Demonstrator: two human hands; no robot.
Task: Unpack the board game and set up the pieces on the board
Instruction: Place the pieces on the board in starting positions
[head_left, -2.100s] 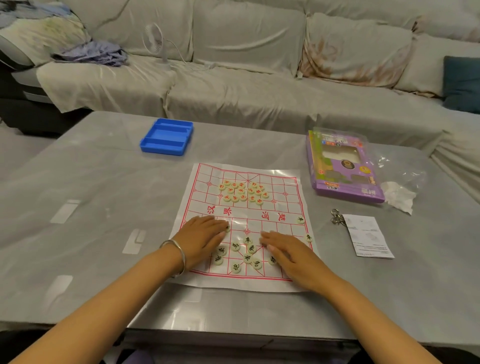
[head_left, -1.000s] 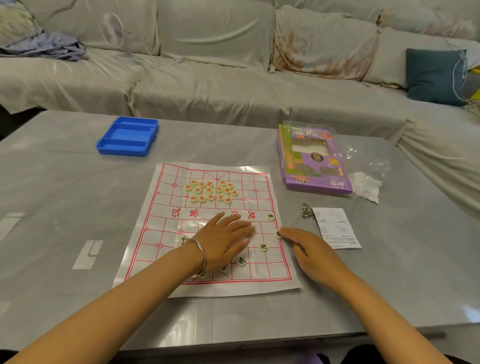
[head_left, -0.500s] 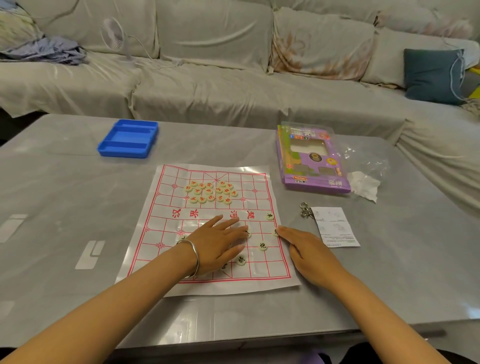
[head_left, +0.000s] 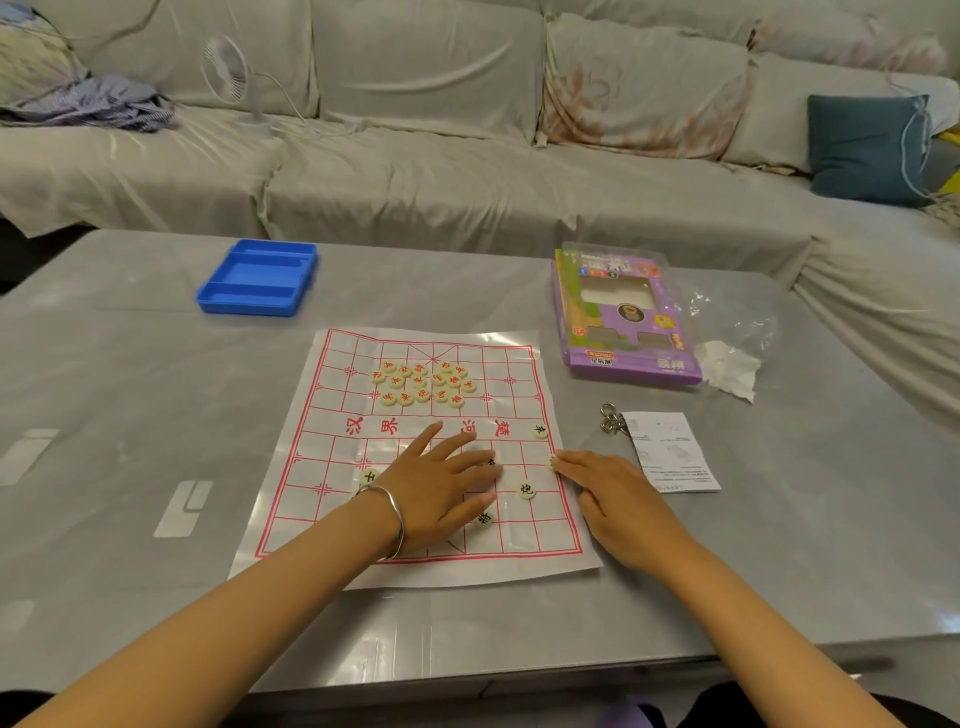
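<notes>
Pieces (head_left: 422, 383) cluster on board (head_left: 311, 467), apart from tray (head_left: 249, 305).

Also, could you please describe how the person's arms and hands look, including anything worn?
The left arm and right arm are bare, with no sleeves in view. A plain silver bangle circles the wrist of the left hand. The right hand wears nothing visible: no ring, watch or glove.

The left hand (head_left: 441, 483) lies flat on the board (head_left: 332, 519); the right hand (head_left: 608, 493) touches a piece (head_left: 550, 461) at its right edge; red pieces (head_left: 422, 383) sit bunched near the far edge.
</notes>
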